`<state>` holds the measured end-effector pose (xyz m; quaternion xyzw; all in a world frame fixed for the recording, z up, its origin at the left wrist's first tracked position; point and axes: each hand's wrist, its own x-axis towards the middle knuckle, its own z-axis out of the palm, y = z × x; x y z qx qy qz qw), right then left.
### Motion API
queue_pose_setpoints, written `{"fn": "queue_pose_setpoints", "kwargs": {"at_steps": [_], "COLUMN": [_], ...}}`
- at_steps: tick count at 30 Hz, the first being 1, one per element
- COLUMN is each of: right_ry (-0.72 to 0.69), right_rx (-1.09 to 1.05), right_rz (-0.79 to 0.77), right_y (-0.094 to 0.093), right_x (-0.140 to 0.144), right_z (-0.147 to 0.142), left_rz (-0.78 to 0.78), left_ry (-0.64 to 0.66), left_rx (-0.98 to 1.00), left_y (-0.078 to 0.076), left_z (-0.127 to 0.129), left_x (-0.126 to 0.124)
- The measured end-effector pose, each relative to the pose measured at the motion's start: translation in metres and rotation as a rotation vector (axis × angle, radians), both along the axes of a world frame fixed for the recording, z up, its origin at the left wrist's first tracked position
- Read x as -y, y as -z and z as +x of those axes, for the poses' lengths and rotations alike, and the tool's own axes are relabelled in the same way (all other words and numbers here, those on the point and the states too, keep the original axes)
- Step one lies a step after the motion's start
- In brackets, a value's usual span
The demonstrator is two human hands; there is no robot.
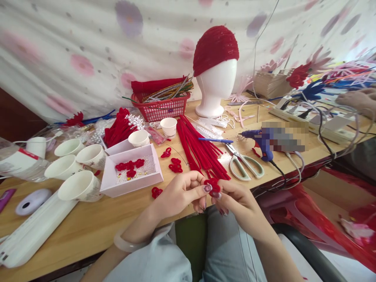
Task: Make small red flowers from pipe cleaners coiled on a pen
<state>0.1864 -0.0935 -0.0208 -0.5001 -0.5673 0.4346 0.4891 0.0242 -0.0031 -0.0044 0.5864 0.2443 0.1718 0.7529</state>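
Note:
Both hands meet at the table's front edge around a small red pipe-cleaner flower [212, 184]. My left hand [186, 190] pinches it from the left between thumb and fingers. From the right, the thumb and fingers of my right hand [235, 196] close on the same flower, covering part of it. Just beyond the hands lies a bundle of red pipe cleaners [196, 145]. Finished red pieces, one a looped flower [175, 165], rest left of the bundle. Scissors [245, 162] with pale green handles and a blue pen [216, 140] lie to the right.
A white box [132, 187] holds pearl beads and red flowers. Paper cups [79, 186] crowd the left. Behind stand a red basket [161, 109] and a mannequin head [217, 86] in a red cap. A blue glue gun [260, 141], power strips [311, 123] and another person's hand [357, 98] are at right.

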Motion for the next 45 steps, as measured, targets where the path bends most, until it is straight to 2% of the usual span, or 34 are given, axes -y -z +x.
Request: {"fn": "queue_pose_setpoints", "kwargs": {"at_steps": [2,5,7,10,12,14,18,23,26,29,32,36,40,43,45], "right_ry": [-0.042,-0.047,-0.010,0.138,0.181,0.134,0.008,0.168,0.200,0.247,0.324,0.517,0.653,0.653,0.576], "right_rx": [-0.156,-0.200,-0.142,0.007,0.090,0.093,-0.041,0.019,0.028,0.079,0.084,0.035,0.037,0.040,0.018], "right_rz": [-0.053,-0.066,-0.055,-0.013,0.022,0.036,-0.018,0.064,0.086,0.116,0.100,0.048,0.126,0.203,0.236], "right_y": [0.001,0.001,0.000,0.000,-0.001,-0.002,-0.005,-0.003,-0.002,-0.003,-0.004,-0.002,0.002,0.002,0.000], "right_x": [0.000,0.000,-0.001,-0.005,-0.009,-0.011,-0.011,-0.010,-0.012,-0.013,-0.012,-0.011,-0.016,-0.022,-0.025], "right_z": [0.000,-0.001,-0.003,-0.005,-0.005,-0.004,-0.005,-0.011,-0.013,-0.014,-0.022,-0.042,-0.060,-0.063,-0.061], "left_rz": [0.013,0.069,0.095,0.122,0.146,0.157,0.186,0.158,0.183,0.290,0.387,0.541,0.694,0.701,0.623], "left_ry": [0.002,-0.022,-0.021,0.016,0.031,0.019,-0.051,-0.112,-0.185,-0.258,-0.254,-0.283,-0.366,-0.413,-0.423], "left_rx": [0.026,0.035,0.023,-0.021,-0.057,-0.068,-0.024,-0.014,-0.020,-0.038,-0.064,-0.096,-0.129,-0.126,-0.092], "left_y": [-0.001,-0.001,-0.001,-0.003,-0.004,-0.004,-0.001,-0.001,-0.002,-0.002,-0.002,-0.001,0.000,-0.001,-0.002], "left_z": [-0.001,-0.001,-0.001,-0.002,-0.003,-0.003,-0.004,-0.001,0.000,-0.001,-0.001,0.002,0.003,0.002,0.001], "left_x": [0.001,0.002,0.002,0.003,0.004,0.005,0.005,0.005,0.006,0.007,0.008,0.008,0.009,0.010,0.011]}}
